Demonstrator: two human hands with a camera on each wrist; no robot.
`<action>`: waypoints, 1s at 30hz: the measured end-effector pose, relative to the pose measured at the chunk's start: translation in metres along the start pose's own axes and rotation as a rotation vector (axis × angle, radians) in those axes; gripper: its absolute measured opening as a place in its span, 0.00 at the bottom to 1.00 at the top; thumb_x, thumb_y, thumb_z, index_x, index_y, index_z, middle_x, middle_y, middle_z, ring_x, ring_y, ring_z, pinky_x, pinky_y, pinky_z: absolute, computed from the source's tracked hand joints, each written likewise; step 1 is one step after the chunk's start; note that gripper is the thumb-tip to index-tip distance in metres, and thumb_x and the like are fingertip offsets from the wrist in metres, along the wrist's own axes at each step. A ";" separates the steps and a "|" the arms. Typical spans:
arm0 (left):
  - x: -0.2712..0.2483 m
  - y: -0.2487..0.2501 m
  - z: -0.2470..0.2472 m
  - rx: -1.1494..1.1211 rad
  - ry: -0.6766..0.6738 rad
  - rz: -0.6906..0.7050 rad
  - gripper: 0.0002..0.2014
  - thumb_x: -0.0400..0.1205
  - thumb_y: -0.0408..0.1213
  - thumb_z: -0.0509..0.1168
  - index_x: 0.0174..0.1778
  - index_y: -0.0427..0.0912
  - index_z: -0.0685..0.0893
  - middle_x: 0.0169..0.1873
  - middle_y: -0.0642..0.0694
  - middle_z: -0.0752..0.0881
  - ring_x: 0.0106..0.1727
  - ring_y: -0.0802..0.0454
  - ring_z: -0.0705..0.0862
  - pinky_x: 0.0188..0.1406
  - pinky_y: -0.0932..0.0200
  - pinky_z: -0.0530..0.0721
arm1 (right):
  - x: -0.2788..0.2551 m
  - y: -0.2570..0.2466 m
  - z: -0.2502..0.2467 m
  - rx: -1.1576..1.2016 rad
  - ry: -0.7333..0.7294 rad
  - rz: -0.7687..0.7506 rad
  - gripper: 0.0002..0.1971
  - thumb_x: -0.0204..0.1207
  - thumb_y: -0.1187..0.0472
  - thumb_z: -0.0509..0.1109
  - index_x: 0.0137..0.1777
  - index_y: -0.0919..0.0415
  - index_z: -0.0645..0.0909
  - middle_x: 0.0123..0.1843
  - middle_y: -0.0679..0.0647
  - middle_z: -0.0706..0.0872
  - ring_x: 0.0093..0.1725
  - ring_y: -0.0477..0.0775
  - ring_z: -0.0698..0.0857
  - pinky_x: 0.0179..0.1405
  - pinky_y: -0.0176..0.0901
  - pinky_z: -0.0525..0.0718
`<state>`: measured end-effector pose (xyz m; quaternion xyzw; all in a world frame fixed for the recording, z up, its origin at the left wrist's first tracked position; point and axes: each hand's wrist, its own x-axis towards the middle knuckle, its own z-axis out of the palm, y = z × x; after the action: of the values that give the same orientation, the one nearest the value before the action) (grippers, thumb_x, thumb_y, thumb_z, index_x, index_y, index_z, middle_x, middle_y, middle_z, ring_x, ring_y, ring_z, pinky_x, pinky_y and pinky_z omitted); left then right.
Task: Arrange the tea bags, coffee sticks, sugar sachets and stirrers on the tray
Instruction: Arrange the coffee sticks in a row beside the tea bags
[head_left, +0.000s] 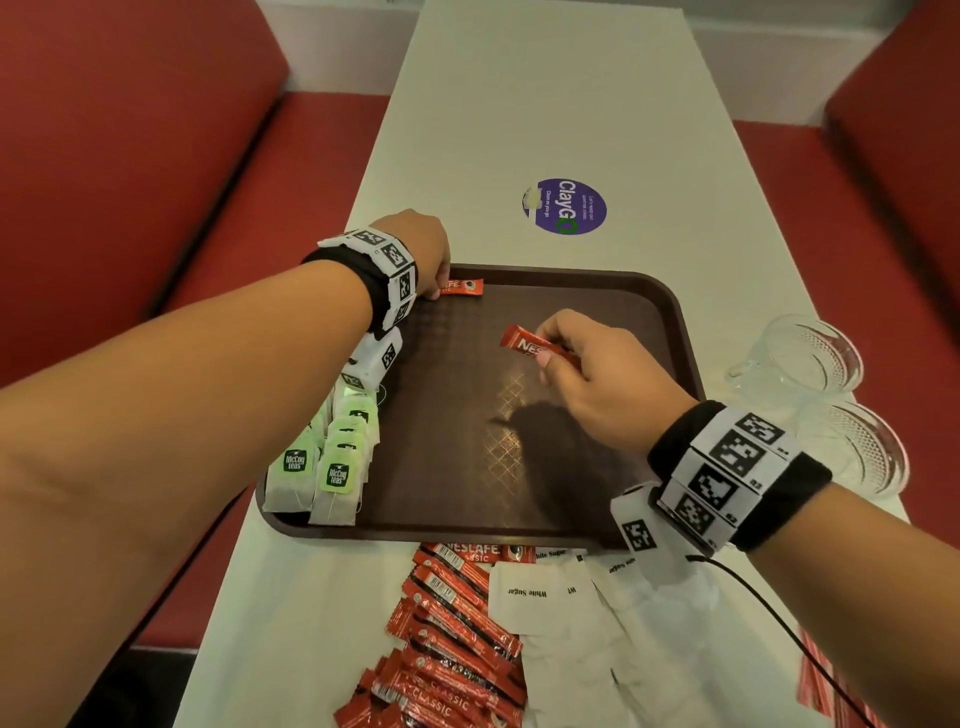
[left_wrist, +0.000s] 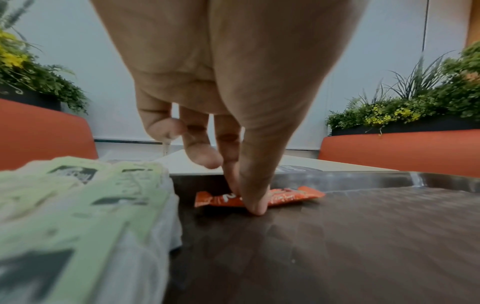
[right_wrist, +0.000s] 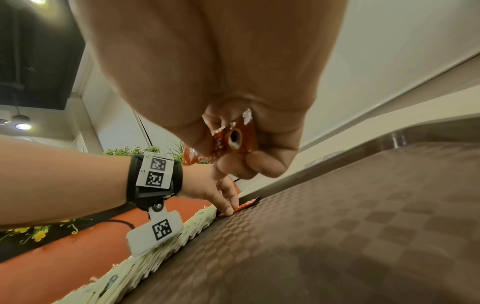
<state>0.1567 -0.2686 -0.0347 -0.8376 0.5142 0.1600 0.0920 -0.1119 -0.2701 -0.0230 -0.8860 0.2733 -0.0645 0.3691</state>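
A brown tray lies on the white table. Along its left side sits a row of green-tagged tea bags. At the tray's far left corner my left hand pinches one end of a red coffee stick that lies flat on the tray floor. Over the tray's middle, my right hand holds a second red coffee stick between thumb and fingers, above the surface.
On the table in front of the tray lie a pile of red coffee sticks, white sugar sachets and striped stirrers. Two glass cups stand right of the tray. Red benches flank the table; a purple sticker lies beyond.
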 end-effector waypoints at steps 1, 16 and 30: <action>-0.001 0.000 0.000 -0.002 0.001 0.005 0.05 0.76 0.37 0.77 0.46 0.48 0.92 0.45 0.50 0.91 0.45 0.50 0.85 0.43 0.57 0.81 | 0.001 0.000 0.001 -0.012 -0.003 -0.001 0.03 0.88 0.56 0.62 0.54 0.48 0.77 0.42 0.48 0.86 0.38 0.48 0.82 0.40 0.43 0.78; -0.101 0.027 0.018 -0.226 0.188 0.527 0.10 0.81 0.54 0.68 0.53 0.56 0.89 0.32 0.62 0.79 0.36 0.65 0.77 0.39 0.61 0.71 | 0.014 0.001 0.006 -0.013 0.032 0.030 0.02 0.85 0.55 0.69 0.54 0.50 0.82 0.41 0.43 0.87 0.44 0.42 0.84 0.48 0.41 0.83; -0.114 0.011 0.020 -0.329 0.193 0.457 0.03 0.82 0.45 0.70 0.49 0.57 0.86 0.37 0.62 0.82 0.40 0.65 0.80 0.41 0.69 0.72 | 0.008 -0.011 0.009 -0.098 0.065 -0.006 0.08 0.84 0.53 0.69 0.61 0.49 0.83 0.47 0.45 0.86 0.45 0.45 0.82 0.51 0.46 0.83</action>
<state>0.0954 -0.1729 -0.0120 -0.7151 0.6629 0.1775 -0.1326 -0.0972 -0.2627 -0.0225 -0.9012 0.2854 -0.0807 0.3161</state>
